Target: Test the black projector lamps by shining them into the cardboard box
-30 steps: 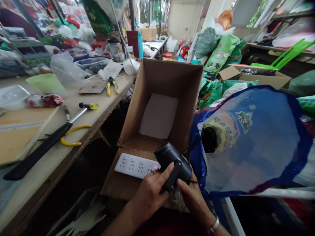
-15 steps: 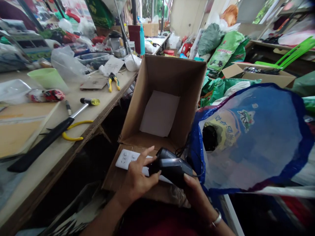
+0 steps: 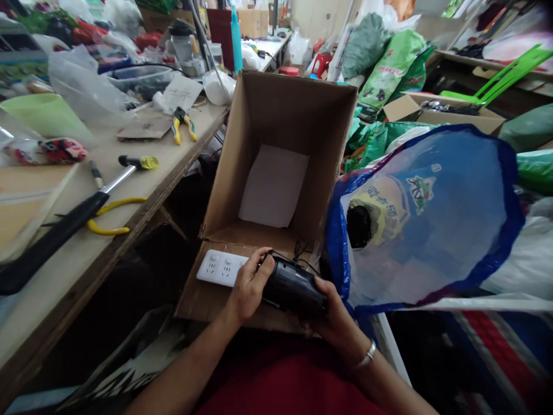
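Observation:
A glossy black rounded device with a thin black cable lies between my hands; its exact kind does not show. My left hand grips its left end, thumb on top and fingers behind. Around its right end closes my right hand, with a silver bangle on that wrist. Beneath and to the left, a white power strip rests on the front flap of a cardboard box. The box stands open towards me with a pale sheet on its bottom.
On the workbench at left lie a hammer, yellow-handled pliers and another yellow-handled tool. A blue-rimmed bag gapes open at right, with a black item inside. Green sacks stand behind it.
The black device has been turned over in my hands. My left hand, with spread fingers before, is now closed on its left end. The view has shifted slightly.

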The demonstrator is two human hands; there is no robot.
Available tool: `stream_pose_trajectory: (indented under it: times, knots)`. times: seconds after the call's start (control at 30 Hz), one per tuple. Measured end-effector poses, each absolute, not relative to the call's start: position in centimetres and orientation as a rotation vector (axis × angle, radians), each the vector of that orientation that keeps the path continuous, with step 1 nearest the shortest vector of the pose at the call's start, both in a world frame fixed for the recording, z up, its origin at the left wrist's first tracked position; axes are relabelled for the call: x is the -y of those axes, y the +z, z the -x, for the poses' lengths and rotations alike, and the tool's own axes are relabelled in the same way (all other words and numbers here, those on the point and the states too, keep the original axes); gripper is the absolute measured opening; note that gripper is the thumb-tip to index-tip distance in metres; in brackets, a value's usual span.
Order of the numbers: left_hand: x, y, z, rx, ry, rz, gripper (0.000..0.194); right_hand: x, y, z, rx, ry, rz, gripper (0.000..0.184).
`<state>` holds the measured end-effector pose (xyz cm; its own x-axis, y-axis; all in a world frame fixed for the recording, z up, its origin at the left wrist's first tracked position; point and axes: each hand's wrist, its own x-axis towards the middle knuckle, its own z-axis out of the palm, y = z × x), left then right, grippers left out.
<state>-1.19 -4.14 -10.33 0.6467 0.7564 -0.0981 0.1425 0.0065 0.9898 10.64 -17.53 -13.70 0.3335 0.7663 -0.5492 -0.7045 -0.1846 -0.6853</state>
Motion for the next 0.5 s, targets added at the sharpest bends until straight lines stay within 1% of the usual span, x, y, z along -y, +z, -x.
stream_pose_trajectory:
  times: [0.1,0.23,0.3,0.33,0.4,0.47,0.5]
  knots:
    - [4.2,-10.7,1.1,-0.790,0.576,-1.489,0.037,17.4,-13.5,-10.4,-0.063,1.408,1.115,0.047]
    - [5.1,-10.5,1.3,-0.788,0.574,-1.448,0.047,18.2,-13.5,-10.1,-0.046,1.402,1.090,0.044]
    - [5.7,-9.9,1.3,-0.737,0.545,-1.391,0.058,19.9,-12.7,-11.0,0.064,1.295,1.100,0.039]
    - [5.9,-9.5,1.3,-0.698,0.519,-1.331,0.064,21.2,-11.9,-11.9,0.140,1.216,1.119,0.040]
    - [6.2,-8.7,1.2,-0.634,0.458,-1.173,0.074,24.7,-9.8,-14.3,0.270,1.031,1.184,0.052]
    - [6.2,-8.4,0.9,-0.655,0.423,-1.068,0.077,29.2,-7.5,-17.0,0.289,0.842,1.265,0.064]
    - [6.1,-8.5,0.7,-0.703,0.413,-1.040,0.078,31.6,-6.5,-18.3,0.233,0.717,1.317,0.065]
